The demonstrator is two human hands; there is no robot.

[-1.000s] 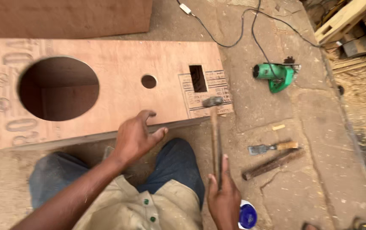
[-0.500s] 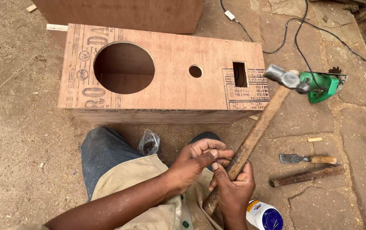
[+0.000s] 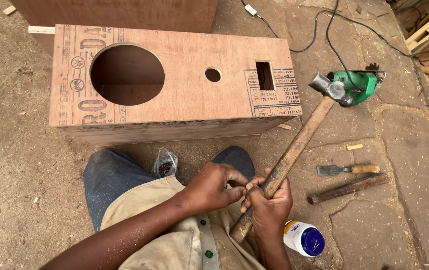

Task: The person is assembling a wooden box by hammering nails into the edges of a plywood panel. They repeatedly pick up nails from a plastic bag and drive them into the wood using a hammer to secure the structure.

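Right hand (image 3: pixel 268 204): closed around hammer (image 3: pixel 294 150) handle, low.
Left hand (image 3: pixel 213 187): curled, fingertips pinched beside it; contents hidden.
Handling: head-heavy, stiff; best gripped low.

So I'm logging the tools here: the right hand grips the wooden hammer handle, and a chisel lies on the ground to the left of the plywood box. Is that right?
Not quite. The head view shows the chisel lying on the ground to the right of the plywood box, beyond the hammer. The right hand does grip the wooden handle.

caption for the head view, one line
Right hand grips a hammer, left hand touching it, before a plywood box.
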